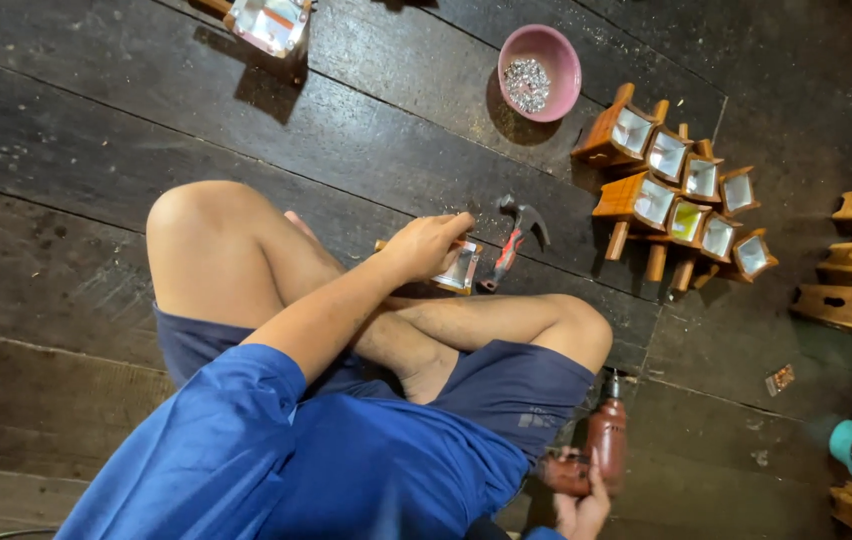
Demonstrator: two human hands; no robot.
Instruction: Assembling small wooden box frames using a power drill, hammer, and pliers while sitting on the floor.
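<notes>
The left hand (428, 243) is closed over a small wooden box (458, 268) with a shiny panel, pressed to the plank floor (76, 250) just beside a claw hammer (511, 243). The right hand (584, 505) wraps around a reddish power drill (601, 445) by the person's hip. Farther off, a pink bowl (543, 72) holds silvery bits of hardware (526, 84), beside a cluster of finished boxes (681, 195).

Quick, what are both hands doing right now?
Left hand: closed on a small wooden box on the floor.
Right hand: holding a red drill by the hip.
</notes>
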